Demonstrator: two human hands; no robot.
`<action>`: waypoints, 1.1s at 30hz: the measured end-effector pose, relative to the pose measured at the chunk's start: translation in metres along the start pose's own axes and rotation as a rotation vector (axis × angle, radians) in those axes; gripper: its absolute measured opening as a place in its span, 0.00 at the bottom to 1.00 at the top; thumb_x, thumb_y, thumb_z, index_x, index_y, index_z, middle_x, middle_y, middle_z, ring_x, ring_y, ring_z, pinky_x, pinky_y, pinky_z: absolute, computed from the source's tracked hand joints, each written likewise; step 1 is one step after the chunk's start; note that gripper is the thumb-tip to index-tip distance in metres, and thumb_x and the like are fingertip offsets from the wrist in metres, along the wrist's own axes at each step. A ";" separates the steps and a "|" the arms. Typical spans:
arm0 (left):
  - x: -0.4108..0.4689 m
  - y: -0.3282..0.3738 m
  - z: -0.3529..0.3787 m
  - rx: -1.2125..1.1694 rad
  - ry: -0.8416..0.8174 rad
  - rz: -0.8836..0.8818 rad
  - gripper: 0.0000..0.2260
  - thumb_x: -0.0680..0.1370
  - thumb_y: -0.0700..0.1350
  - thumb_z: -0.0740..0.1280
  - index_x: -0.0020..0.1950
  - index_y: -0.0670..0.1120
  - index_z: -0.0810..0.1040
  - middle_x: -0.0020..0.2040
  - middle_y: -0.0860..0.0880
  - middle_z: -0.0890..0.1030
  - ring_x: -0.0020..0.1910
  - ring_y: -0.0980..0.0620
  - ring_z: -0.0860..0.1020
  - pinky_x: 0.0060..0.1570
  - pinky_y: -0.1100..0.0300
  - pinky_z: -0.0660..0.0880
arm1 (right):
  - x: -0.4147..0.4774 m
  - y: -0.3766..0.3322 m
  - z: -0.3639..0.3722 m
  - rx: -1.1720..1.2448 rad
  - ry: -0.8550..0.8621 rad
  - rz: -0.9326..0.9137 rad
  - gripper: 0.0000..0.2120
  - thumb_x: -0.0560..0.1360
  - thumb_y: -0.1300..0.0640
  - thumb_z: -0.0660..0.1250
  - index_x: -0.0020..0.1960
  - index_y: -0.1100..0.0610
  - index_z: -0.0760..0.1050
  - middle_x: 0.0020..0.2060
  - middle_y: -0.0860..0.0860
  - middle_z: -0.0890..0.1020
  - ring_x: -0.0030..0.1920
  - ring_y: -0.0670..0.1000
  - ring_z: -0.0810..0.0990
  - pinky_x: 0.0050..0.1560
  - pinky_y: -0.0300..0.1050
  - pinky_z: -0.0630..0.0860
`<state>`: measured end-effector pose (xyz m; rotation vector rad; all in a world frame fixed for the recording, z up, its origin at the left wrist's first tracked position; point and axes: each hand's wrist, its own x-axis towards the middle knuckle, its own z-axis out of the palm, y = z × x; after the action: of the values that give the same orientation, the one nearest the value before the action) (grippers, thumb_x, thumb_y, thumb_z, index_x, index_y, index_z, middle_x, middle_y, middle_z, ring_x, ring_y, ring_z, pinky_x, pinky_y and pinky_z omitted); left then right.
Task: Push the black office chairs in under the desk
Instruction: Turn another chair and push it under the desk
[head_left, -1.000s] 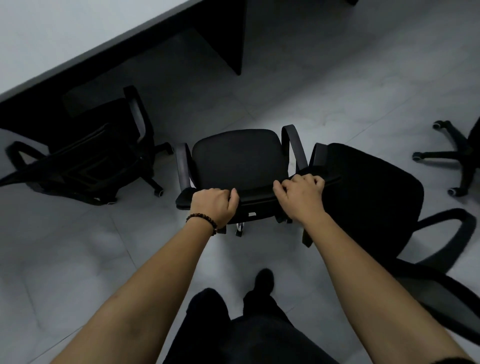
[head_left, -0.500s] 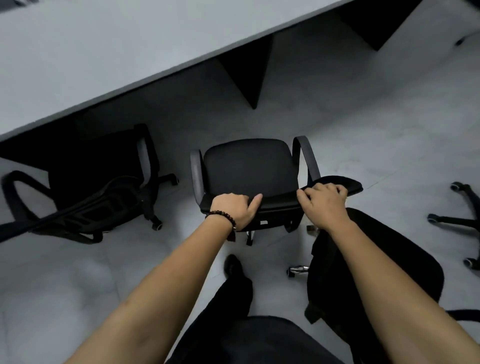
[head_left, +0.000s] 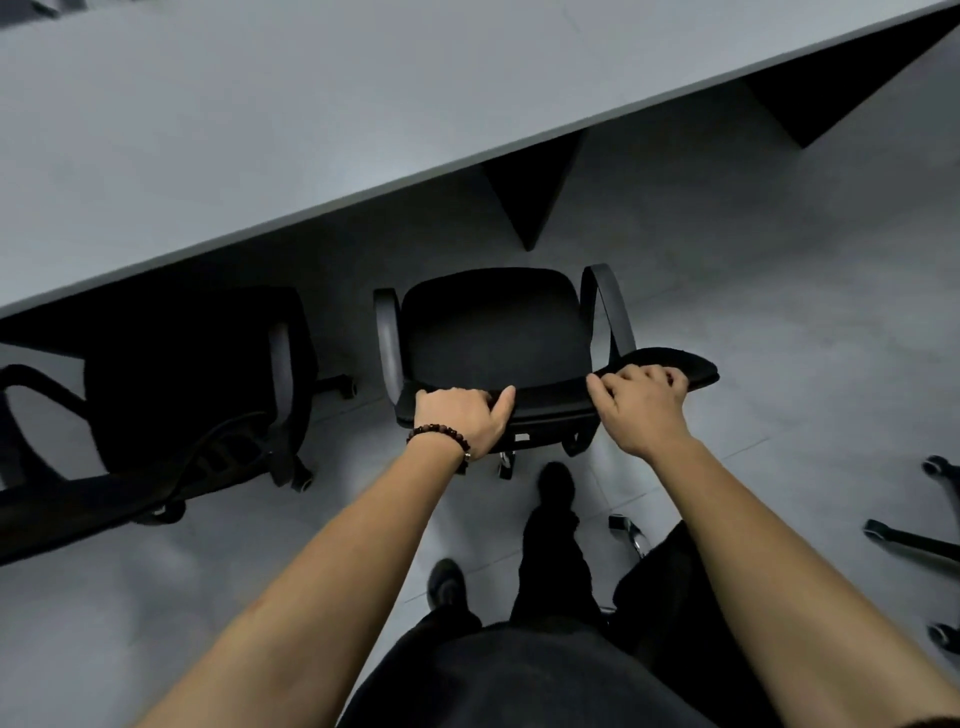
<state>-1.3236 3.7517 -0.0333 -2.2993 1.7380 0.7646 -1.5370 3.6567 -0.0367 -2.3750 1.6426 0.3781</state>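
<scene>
1. The middle black chair (head_left: 493, 332) stands in front of the edge of the desk (head_left: 311, 130), and its seat is not yet under the top. Bare floor (head_left: 753, 364) lies between them. A dark desk panel (head_left: 530, 197) stands just beyond the seat.
2. The floor is grey tile. At the left a second chair (head_left: 197, 374) sits partly under the desk, and a chair base (head_left: 909, 540) shows far right.
3. The left hand (head_left: 462, 415) and right hand (head_left: 639, 405) both grasp the top of the middle chair's backrest, with fingers curled over it.
</scene>
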 end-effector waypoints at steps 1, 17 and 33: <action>0.008 0.001 -0.005 -0.014 0.011 -0.017 0.32 0.77 0.66 0.38 0.53 0.55 0.80 0.34 0.51 0.79 0.39 0.47 0.78 0.54 0.48 0.69 | 0.014 0.001 -0.005 -0.005 0.007 -0.018 0.27 0.81 0.42 0.44 0.52 0.48 0.81 0.55 0.51 0.80 0.61 0.56 0.71 0.66 0.54 0.54; 0.109 0.017 -0.066 -0.045 0.168 -0.330 0.25 0.80 0.60 0.46 0.43 0.51 0.80 0.28 0.52 0.73 0.31 0.48 0.72 0.37 0.55 0.63 | 0.182 0.001 -0.065 -0.063 -0.013 -0.363 0.30 0.79 0.36 0.44 0.54 0.49 0.82 0.54 0.54 0.80 0.59 0.58 0.73 0.66 0.58 0.57; 0.098 0.022 -0.055 -0.034 0.226 -0.297 0.25 0.80 0.58 0.46 0.38 0.50 0.78 0.28 0.51 0.76 0.29 0.50 0.73 0.30 0.57 0.65 | 0.164 0.016 -0.053 -0.010 0.076 -0.386 0.30 0.78 0.36 0.44 0.49 0.48 0.82 0.51 0.50 0.82 0.55 0.55 0.76 0.63 0.55 0.59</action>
<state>-1.3085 3.6380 -0.0303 -2.6728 1.4171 0.4994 -1.4916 3.4896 -0.0433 -2.6641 1.1685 0.2250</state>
